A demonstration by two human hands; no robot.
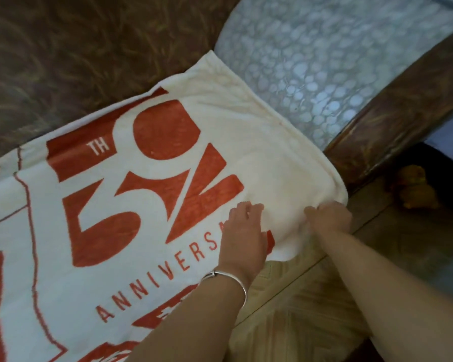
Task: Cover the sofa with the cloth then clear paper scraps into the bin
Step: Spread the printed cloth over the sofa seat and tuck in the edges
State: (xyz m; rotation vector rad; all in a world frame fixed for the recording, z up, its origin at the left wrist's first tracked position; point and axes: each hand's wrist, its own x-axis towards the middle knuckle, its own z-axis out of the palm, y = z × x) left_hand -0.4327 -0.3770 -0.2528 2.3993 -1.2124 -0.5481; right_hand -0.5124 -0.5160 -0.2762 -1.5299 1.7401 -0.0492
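Smoothing the cloth [259, 142] over the sofa [63, 61] seat: my left hand [242, 231] is pressing flat on it, fingers relaxed, while my right hand [330, 218] is pinching its corner beside the armrest [403, 121]. I am aiming to draw it taut without shifting the anchored side.

The cloth [147, 210] lies on the sofa [63, 61] seat, filling the left and centre of the frame. A cushion [324, 61] sits at upper right, with the armrest [403, 113] to its right. At lower centre the left hand [242, 228] rests on the cloth, and the right hand [330, 218] grips its corner.
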